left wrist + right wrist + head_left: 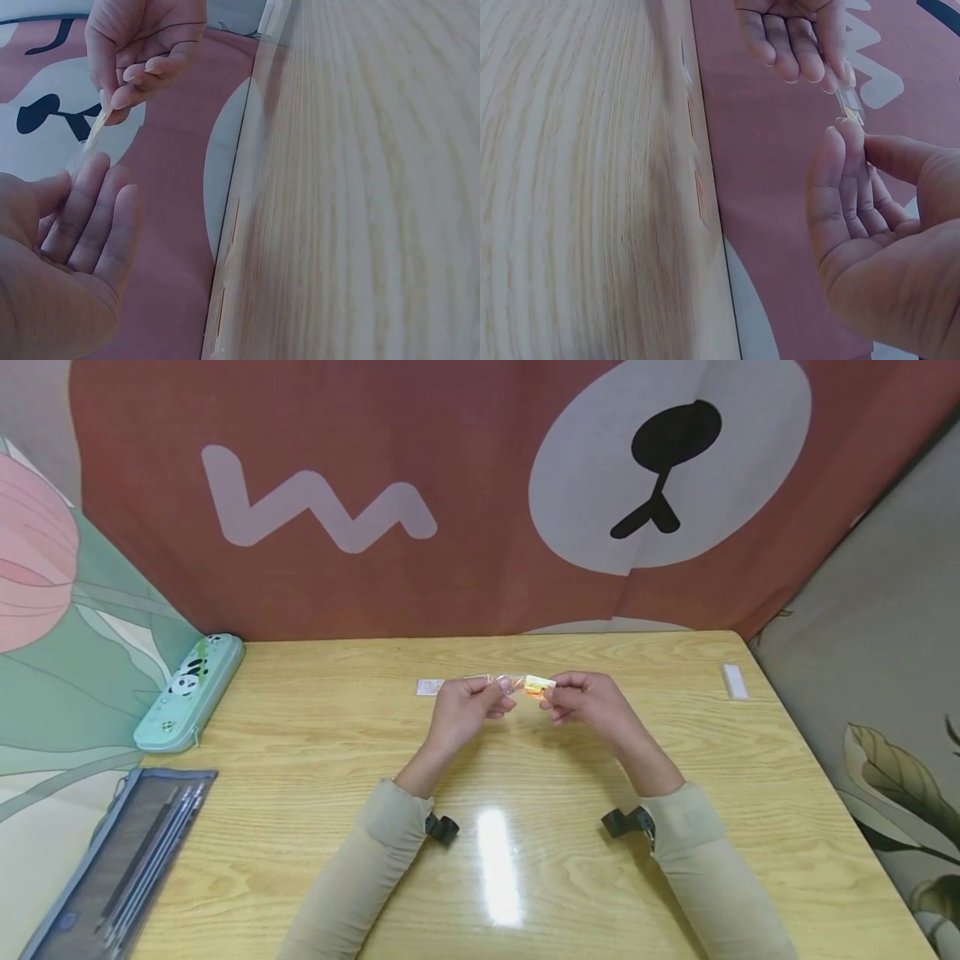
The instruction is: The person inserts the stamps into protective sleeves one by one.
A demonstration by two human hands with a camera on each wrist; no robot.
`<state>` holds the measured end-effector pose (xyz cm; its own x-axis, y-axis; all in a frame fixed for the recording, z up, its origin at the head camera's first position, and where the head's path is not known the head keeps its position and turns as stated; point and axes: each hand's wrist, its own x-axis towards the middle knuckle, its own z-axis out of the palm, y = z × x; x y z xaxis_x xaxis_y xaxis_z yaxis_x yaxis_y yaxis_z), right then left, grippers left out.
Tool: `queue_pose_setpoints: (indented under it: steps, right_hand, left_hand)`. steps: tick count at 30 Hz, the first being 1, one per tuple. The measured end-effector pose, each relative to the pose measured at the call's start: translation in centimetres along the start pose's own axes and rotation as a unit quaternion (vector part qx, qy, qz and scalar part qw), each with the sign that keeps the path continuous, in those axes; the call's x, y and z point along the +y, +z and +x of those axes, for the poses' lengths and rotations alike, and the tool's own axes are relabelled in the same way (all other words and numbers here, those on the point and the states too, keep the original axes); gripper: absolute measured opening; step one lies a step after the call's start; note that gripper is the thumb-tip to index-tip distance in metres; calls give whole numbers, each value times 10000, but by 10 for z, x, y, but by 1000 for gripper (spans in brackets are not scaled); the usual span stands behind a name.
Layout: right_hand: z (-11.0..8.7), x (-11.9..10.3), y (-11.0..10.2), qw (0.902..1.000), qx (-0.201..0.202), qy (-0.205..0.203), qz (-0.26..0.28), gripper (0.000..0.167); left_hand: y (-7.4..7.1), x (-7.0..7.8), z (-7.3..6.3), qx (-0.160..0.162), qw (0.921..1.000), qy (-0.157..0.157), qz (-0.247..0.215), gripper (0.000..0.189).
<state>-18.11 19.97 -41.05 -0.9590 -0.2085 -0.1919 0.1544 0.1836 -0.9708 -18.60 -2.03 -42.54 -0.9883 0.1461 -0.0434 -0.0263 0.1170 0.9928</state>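
Above the far part of the wooden table, both hands hold a small, thin yellow-and-orange piece with clear plastic [538, 685]. My left hand [463, 708] pinches its clear plastic end between thumb and forefinger. The yellow end is pinched by the thumb and forefinger of my right hand [588, 700]. Seen edge-on in the left wrist view, the thin piece [96, 129] spans the gap between the fingertips. A small white printed card [429, 687] lies flat on the table just left of the left hand. What exactly the held piece is cannot be made out.
A mint panda pencil case [191, 693] lies at the table's left back. Nearer, a blue-edged mesh pouch [123, 868] contains several pencils. A white block [735, 682] lies at the right back. Small flat orange-marked pieces [700, 195] lie along the far edge.
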Motion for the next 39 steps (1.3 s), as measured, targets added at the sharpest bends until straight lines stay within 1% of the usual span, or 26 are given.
queue_pose_setpoints:
  steps: [3, 8, 12, 17, 23, 25, 29, 33, 39]
  right_hand:
    - [0, -1, -1, 9999, -58, -95, 11, 27]
    - [-1, 0, -2, 9996, -113, -170, 191, 26]
    - [-1, 2, -3, 9993, -146, -190, 270, 30]
    - [-1, 5, -2, 9991, -98, -214, 358, 31]
    - [-1, 8, 1, 9987, 5, -297, 404, 24]
    - [-1, 8, 1, 9989, 18, -264, 397, 23]
    - [-1, 7, -1, 9995, -119, -153, 257, 25]
    - [1, 6, -3, 9996, -256, -34, 75, 31]
    - [1, 4, -5, 9993, -351, 72, 62, 32]
  left_hand:
    - [-1, 1, 0, -23, 9999, -32, -126, 26]
    - [-2, 2, 0, -107, 9996, -168, -208, 30]
    - [-3, 2, 0, -140, 9992, -244, -281, 31]
    - [-3, 2, -1, -158, 9989, -317, -316, 30]
    - [-1, 4, -2, -191, 9985, -298, -426, 31]
    - [-1, 5, -2, -178, 9984, -301, -440, 32]
    - [-1, 4, -2, -113, 9985, -334, -430, 31]
    - [-1, 3, -2, -89, 9989, -288, -361, 29]
    - [-2, 1, -2, -180, 9997, -136, -6, 25]
